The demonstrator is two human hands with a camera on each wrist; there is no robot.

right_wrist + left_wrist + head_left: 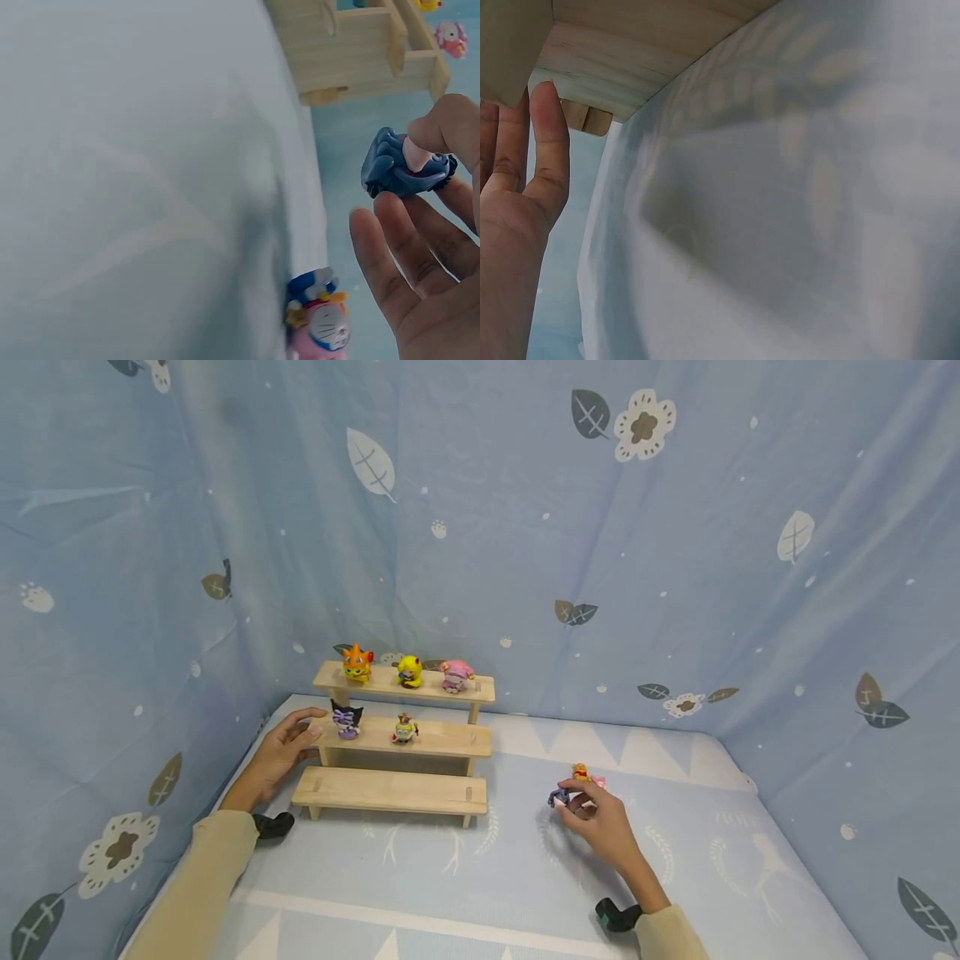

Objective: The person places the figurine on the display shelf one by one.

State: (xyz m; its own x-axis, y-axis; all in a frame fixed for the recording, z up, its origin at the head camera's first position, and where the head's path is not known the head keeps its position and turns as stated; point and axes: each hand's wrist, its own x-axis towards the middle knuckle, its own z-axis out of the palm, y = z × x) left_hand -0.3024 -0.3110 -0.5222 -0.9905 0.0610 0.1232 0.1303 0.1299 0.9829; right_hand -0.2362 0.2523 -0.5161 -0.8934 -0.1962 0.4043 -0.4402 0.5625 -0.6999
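Observation:
In the head view my right hand pinches a small dark-blue donkey figurine above the cloth. The right wrist view shows the figurine between thumb and fingertips, its pale muzzle partly behind the thumb. Just behind that hand stand a bear figurine in red and yellow and a partly hidden pink figurine. My left hand touches the left end of a three-step wooden display shelf. From the left wrist, some fingers look straight; others pass behind wood.
On the top step sit an orange-and-yellow figurine, a yellow-haired one and a pink one. The middle step bears a black-and-purple figurine and a yellow one with a crown. Blue patterned curtains surround the cloth-covered surface.

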